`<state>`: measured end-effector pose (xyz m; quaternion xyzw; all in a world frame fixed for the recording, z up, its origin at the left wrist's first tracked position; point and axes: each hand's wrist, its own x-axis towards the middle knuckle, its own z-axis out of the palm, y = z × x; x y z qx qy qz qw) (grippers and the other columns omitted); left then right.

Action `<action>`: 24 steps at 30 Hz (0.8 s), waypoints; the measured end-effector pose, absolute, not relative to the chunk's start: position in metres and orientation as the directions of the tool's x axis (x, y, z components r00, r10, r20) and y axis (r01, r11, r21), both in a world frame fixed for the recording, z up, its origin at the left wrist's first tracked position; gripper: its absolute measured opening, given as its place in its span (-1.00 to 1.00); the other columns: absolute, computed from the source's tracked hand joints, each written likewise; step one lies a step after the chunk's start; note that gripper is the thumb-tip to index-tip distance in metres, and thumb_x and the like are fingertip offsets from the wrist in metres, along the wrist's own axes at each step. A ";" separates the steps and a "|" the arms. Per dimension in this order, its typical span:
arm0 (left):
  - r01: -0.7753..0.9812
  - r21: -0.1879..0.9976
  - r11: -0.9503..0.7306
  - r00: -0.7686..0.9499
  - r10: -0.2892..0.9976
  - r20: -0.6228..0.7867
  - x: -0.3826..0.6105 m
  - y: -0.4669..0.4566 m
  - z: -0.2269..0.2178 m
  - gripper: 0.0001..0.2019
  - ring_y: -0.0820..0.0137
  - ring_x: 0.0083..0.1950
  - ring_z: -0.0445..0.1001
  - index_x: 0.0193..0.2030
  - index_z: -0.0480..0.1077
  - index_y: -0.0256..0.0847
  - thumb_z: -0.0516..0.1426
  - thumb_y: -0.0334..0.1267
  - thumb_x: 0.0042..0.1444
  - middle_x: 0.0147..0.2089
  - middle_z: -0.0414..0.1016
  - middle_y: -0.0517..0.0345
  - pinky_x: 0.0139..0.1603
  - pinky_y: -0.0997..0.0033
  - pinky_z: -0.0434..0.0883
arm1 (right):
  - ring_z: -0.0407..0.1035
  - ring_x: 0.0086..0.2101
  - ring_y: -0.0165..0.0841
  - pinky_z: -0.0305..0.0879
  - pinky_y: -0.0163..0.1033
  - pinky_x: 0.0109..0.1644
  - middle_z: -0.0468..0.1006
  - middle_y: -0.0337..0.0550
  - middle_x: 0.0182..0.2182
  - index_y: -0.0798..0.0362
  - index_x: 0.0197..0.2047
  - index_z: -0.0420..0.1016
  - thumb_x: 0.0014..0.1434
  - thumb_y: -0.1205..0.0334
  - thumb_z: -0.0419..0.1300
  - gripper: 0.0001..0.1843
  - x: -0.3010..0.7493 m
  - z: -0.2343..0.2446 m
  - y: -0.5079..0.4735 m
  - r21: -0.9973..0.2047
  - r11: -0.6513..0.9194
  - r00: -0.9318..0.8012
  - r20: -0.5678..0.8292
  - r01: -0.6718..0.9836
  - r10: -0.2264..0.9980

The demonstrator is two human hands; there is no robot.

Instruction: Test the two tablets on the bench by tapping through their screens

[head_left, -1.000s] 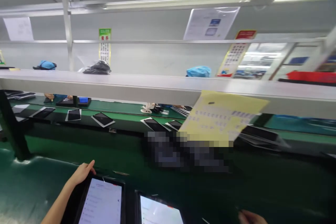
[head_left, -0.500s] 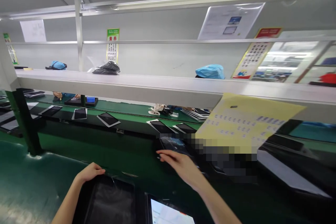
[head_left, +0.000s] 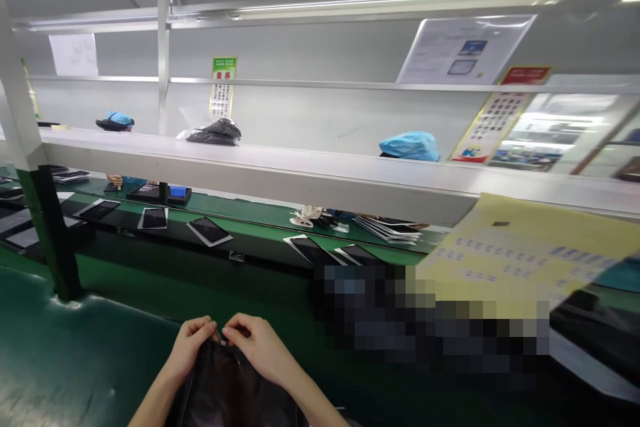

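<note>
A dark tablet point(head_left: 225, 390) with a glossy film over its screen stands tilted toward me at the bottom of the view, above the green work surface point(head_left: 75, 347). My left hand point(head_left: 193, 341) pinches its top edge from the left. My right hand point(head_left: 260, 345) pinches the same edge just to the right, fingertips nearly touching the left hand's. Both hands have curled, closed fingers. The tablet's lower part is cut off by the frame.
A green conveyor point(head_left: 240, 213) carries several dark tablets point(head_left: 210, 230) beyond. A white shelf beam point(head_left: 250, 170) crosses overhead, with a black bag point(head_left: 215, 132) on it. A yellow sheet point(head_left: 510, 260) hangs at right. A green post point(head_left: 50, 233) stands left. Co-workers in blue caps point(head_left: 410, 145) sit opposite.
My right hand drew back from the far tablets and joined the left at the near tablet's top edge. The tablet's screen went dark, and the lit tablet beside it left the view.
</note>
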<state>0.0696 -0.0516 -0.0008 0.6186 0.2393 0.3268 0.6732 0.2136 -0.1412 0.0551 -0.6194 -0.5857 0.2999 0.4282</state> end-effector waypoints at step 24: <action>-0.185 0.980 -0.076 0.638 0.749 0.178 0.072 -0.046 -0.012 -0.56 0.43 -0.40 0.38 -0.55 0.35 -0.26 0.14 0.06 0.16 -0.49 0.39 0.25 -0.16 0.29 0.37 | 0.31 -0.51 -0.38 0.09 -0.36 -0.44 0.47 -0.24 -0.56 0.12 -0.51 0.50 0.14 0.34 0.21 -0.81 0.227 0.071 -0.137 -0.863 -0.138 0.082 -0.112 0.486 0.990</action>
